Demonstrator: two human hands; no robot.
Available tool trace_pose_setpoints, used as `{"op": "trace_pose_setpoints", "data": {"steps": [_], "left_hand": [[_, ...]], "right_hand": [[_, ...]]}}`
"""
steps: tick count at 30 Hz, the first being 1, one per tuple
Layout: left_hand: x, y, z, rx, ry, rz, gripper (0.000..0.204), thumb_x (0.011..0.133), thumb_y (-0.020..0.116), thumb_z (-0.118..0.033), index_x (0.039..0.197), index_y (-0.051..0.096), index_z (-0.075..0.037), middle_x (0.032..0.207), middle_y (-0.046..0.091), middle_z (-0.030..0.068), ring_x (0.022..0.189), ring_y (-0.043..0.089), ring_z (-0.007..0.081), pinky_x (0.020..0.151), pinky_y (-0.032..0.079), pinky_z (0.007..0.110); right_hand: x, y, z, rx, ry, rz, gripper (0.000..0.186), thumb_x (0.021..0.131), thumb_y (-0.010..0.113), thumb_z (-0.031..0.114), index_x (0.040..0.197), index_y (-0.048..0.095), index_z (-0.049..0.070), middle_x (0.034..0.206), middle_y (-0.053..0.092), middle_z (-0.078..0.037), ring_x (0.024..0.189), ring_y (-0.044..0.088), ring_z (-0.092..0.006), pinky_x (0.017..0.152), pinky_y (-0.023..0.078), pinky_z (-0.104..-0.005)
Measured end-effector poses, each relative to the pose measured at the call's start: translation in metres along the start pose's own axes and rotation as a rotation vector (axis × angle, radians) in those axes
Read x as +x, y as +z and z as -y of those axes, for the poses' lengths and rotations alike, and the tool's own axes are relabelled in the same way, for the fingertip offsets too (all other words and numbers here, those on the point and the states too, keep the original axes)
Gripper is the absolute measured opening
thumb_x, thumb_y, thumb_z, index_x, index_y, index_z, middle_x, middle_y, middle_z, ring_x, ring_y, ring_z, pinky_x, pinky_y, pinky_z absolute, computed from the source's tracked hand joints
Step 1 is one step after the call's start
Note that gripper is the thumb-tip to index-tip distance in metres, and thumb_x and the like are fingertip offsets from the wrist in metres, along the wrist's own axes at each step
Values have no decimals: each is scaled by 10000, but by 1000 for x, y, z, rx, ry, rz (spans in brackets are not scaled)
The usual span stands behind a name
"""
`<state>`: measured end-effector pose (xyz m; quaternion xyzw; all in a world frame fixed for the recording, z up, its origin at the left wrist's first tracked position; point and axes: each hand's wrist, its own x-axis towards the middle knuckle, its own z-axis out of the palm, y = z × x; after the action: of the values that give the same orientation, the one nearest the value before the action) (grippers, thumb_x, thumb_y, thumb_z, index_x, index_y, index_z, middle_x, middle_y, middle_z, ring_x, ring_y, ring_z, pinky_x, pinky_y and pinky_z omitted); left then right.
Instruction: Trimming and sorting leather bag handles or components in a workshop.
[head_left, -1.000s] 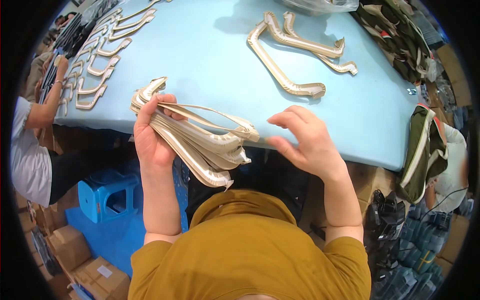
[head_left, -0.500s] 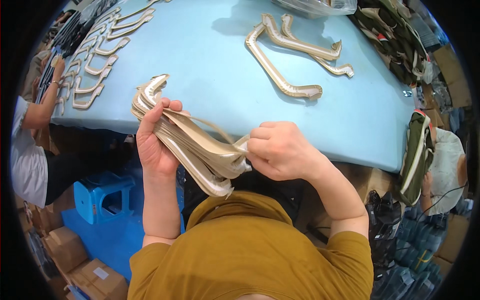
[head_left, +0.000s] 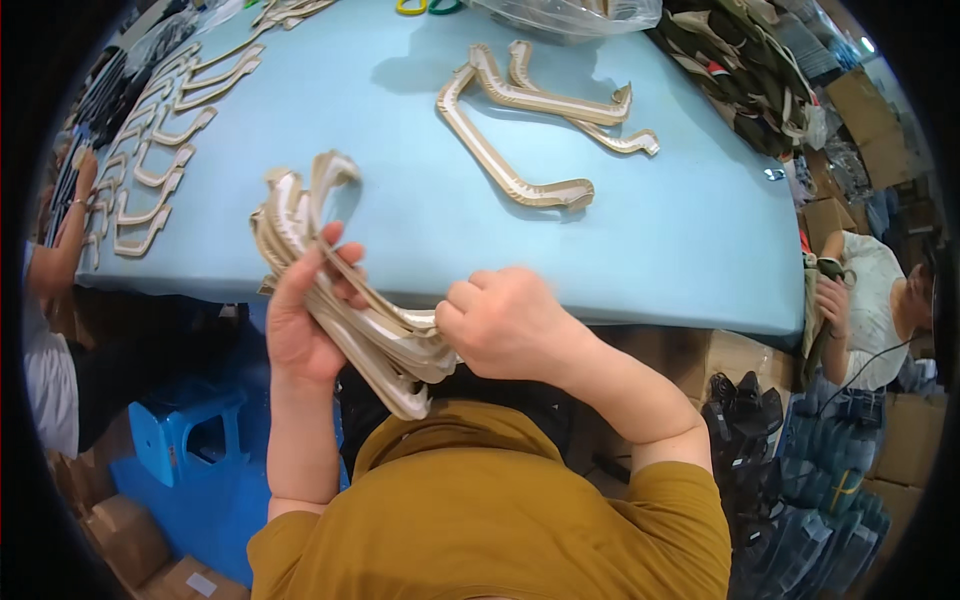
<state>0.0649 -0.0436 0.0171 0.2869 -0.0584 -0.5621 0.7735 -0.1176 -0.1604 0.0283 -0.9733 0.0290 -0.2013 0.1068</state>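
Observation:
A thick bundle of curved beige fabric strips with white backing (head_left: pixel 352 325) rests in my left hand (head_left: pixel 305 315), whose fingers and thumb wrap round it above the table's near edge. My right hand (head_left: pixel 500 322) is closed on the near right end of one strip, which stands a little apart from the bundle. That strip's far end curls upward and looks blurred. Beyond my hands, three loose strips of the same kind (head_left: pixel 530 190) lie crossing one another on the light blue table (head_left: pixel 400 150).
Rows of similar strips (head_left: pixel 150 210) lie along the table's left side. At the back are a clear plastic bag (head_left: pixel 590 18) and yellow scissors (head_left: pixel 411 6). Dark green fabric pieces (head_left: pixel 735 75) pile at the far right. A blue stool (head_left: pixel 165 440) stands lower left; people work on both sides.
My right hand has moved left, and the strip it grips has lifted away from the bundle at its far end. The view has shifted, bringing the scissors into sight.

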Motion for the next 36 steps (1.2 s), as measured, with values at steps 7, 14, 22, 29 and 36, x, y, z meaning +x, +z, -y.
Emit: {"op": "trace_pose_setpoints", "data": {"steps": [7, 14, 22, 29, 36], "left_hand": [[4, 2, -13, -43, 71, -106, 261, 820, 563, -124, 1065, 528, -41, 708, 447, 31, 634, 416, 142, 616, 469, 296], [-7, 7, -9, 110, 43, -103, 177, 807, 559, -86, 977, 513, -104, 995, 587, 102, 901, 558, 191, 837, 463, 378], [4, -4, 3, 8, -6, 129, 365, 849, 510, -103, 1194, 445, -8, 664, 476, 25, 600, 459, 119, 713, 467, 329], [4, -1, 24, 115, 13, -270, 267, 841, 563, -122, 1083, 479, -48, 877, 602, 118, 686, 564, 149, 650, 478, 297], [9, 15, 32, 23, -188, -98, 398, 874, 493, -167, 1234, 427, -10, 1141, 542, 216, 911, 581, 180, 806, 482, 287]], "right_hand": [[-11, -13, -3, 120, 132, 25, 217, 636, 692, 139, 755, 529, 59, 698, 490, -59, 635, 518, -230, 529, 431, -322], [-44, -42, -98, -52, 650, -255, 270, 732, 672, 159, 947, 571, 32, 978, 554, -128, 916, 537, -299, 794, 458, -375], [-45, -35, -129, 106, 477, -136, 163, 744, 671, 104, 833, 573, 10, 919, 578, -106, 844, 546, -253, 709, 457, -320], [-24, 5, -61, 1075, 725, -411, 138, 858, 593, 146, 835, 535, 22, 758, 580, -27, 675, 552, -97, 575, 463, -250], [-45, 16, -7, 1352, 693, -132, 88, 860, 585, 115, 863, 544, 37, 725, 533, 25, 644, 465, -28, 547, 386, -185]]}}
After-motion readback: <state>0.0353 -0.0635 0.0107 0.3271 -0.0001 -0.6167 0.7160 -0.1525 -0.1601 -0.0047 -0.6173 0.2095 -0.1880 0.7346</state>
